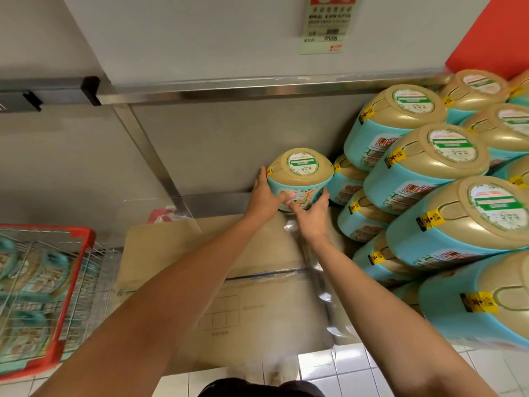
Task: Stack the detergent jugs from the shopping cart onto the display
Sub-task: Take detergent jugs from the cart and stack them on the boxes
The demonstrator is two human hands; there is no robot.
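Observation:
A teal detergent jug [300, 174] with a gold lid stands upright on a cardboard sheet [229, 270], close to the grey wall. My left hand [264, 197] grips its left side, fingers wrapped around the body. My right hand [312, 212] holds its front right, thumb on the label. To the right, several matching jugs [423, 173] are stacked in tiers. More jugs lie in the red shopping cart [71, 282] at the lower left.
A steel rail [257, 90] runs along the wall above the jug. Clear plastic wrap [323, 282] lies on the cardboard beside the stack. White floor tiles [357, 373] show at the near edge. A notice [329, 21] hangs on the wall.

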